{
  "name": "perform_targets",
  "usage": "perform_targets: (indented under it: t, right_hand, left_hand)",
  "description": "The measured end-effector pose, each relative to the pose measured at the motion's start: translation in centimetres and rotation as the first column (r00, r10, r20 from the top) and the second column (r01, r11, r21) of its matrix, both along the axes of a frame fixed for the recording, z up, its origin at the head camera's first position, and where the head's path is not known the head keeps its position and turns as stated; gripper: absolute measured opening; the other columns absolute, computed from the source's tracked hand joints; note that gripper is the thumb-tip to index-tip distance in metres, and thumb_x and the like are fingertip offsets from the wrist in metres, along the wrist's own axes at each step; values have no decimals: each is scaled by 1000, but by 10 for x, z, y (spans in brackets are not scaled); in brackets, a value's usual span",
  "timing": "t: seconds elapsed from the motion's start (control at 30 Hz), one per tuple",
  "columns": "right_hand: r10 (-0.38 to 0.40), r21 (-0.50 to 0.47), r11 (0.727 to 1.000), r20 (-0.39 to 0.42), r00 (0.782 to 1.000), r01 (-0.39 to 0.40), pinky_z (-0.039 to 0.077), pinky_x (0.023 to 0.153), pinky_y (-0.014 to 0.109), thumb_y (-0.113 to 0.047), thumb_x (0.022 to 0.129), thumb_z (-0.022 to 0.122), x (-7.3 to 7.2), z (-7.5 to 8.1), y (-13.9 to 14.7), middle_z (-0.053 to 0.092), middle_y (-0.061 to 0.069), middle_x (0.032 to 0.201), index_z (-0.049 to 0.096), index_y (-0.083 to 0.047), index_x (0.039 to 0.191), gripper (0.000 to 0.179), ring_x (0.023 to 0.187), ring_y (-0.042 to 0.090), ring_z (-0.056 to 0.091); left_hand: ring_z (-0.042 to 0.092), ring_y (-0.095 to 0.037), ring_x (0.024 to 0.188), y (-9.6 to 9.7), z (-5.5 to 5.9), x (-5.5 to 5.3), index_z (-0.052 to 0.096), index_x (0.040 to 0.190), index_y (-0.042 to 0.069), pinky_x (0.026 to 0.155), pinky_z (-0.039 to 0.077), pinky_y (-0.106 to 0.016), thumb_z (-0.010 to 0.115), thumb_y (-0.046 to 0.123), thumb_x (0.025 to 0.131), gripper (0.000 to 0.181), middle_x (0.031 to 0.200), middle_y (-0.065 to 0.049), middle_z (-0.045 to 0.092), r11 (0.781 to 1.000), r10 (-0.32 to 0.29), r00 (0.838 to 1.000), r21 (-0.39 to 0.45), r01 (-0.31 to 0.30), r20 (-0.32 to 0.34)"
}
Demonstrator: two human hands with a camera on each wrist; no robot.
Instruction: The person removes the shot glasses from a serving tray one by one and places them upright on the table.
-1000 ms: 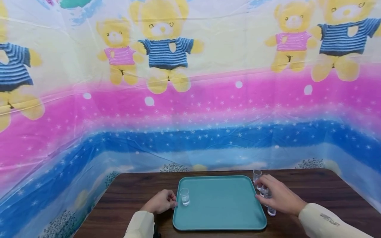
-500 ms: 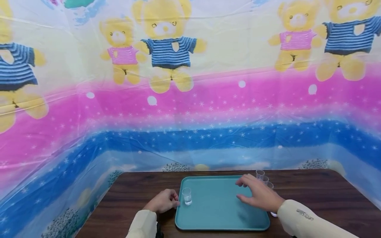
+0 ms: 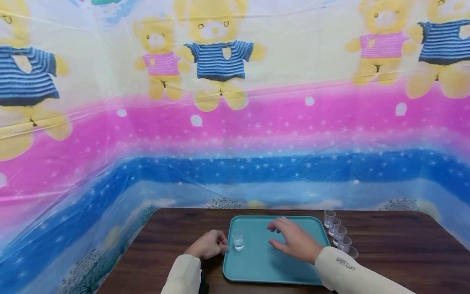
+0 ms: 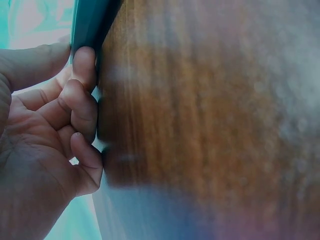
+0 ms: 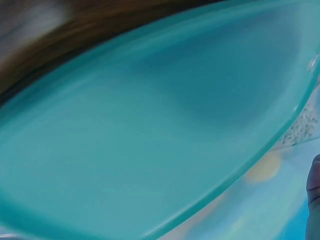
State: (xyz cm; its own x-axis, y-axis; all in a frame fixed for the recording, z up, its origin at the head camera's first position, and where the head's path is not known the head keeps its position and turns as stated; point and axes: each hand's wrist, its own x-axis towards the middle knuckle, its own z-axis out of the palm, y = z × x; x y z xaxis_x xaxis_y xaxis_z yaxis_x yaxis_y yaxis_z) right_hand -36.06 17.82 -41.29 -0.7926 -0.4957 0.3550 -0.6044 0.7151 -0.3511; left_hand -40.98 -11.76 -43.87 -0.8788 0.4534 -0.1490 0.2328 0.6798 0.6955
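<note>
My left hand [image 3: 210, 245] is at the left edge of the teal tray [image 3: 253, 267]. In the left wrist view its thumb and curled index finger pinch the tray rim [image 4: 86, 27]. One small clear shot glass [image 3: 238, 240], with some clear liquid in its bottom, stands upright on the tray close to that edge. Over the middle of the tray hovers my right hand [image 3: 293, 241], fingers and thumb apart, holding nothing. The right wrist view has mostly bare tray surface [image 5: 125, 150], with one fingertip [image 5: 313, 192] at its right border.
Several more clear shot glasses [image 3: 339, 232] stand in a slanting row on the dark wooden table [image 3: 396, 249], just beyond the tray's right edge; my right sleeve [image 3: 341, 265] is close to the nearest ones. A printed teddy-bear curtain [image 3: 235, 171] hangs behind the table.
My right hand has left the row of shot glasses and moved left over the tray, with no glass in it. The left hand has stayed at the tray edge; the head view has shifted slightly.
</note>
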Motion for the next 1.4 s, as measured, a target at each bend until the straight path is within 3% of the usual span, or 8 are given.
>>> perform_targets:
  t: [0.37,0.53,0.8,1.07,1.4]
  right_hand:
    - [30,-2,1000,54,998,-30,47,78,34,-27,89,69,-13,7,-57,56,0,105,59,-10,116,34,96,18,55]
    - [25,-7,1000,78,997,-24,47,77,35,-27,88,69,-15,11,-71,56,4,102,60,-5,114,36,93,18,53]
    - [19,8,1000,148,989,-20,46,74,33,-31,87,69,-25,9,-83,54,1,100,60,-6,116,39,89,13,50]
    - [9,6,1000,121,993,-9,47,69,30,-26,85,72,-28,1,-87,54,-3,93,63,-8,106,29,82,10,51]
    - [17,30,999,104,994,-20,47,70,28,-24,86,71,-26,2,-93,55,-1,93,62,-7,106,28,83,10,52]
  left_hand:
    - [54,-19,65,0,4,3,58,86,6,61,42,-34,64,10,90,9,74,-5,58,1000,17,1000,3,-17,15]
    - [53,-18,64,0,4,3,58,86,6,61,42,-34,64,11,91,9,73,-6,58,1000,10,1000,11,-10,12]
    - [54,-19,65,0,6,6,58,87,5,61,42,-35,64,10,90,9,75,-6,58,1000,10,1000,17,-10,4]
    - [53,-18,63,-1,5,4,57,86,6,59,41,-33,65,11,90,10,74,-5,58,1000,-3,1000,8,3,-15]
    - [53,-18,63,-2,3,3,58,86,6,60,41,-33,64,11,91,9,73,-5,58,1000,-9,1000,15,9,-8]
